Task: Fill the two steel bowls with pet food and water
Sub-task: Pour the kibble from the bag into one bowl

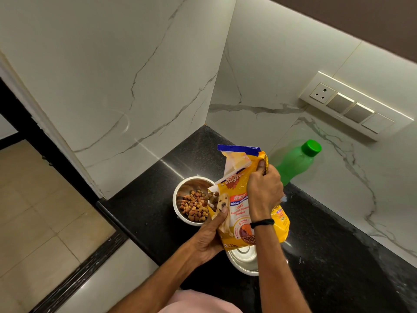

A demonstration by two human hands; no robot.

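Both hands hold the bag [239, 207] tilted over the far bowl [180, 185]. The left hand [208, 237] grips its lower side, and the right hand [264, 190] pinches its top. Kibble [194, 206] lies in that bowl. The near bowl [243, 262] sits under the bag on the worktop [144, 213], with the bottle [293, 164] behind.

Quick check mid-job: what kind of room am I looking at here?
Most likely a home kitchen corner: a black stone counter set against marble-look wall tiles, with a switch panel and socket mounted just above it.
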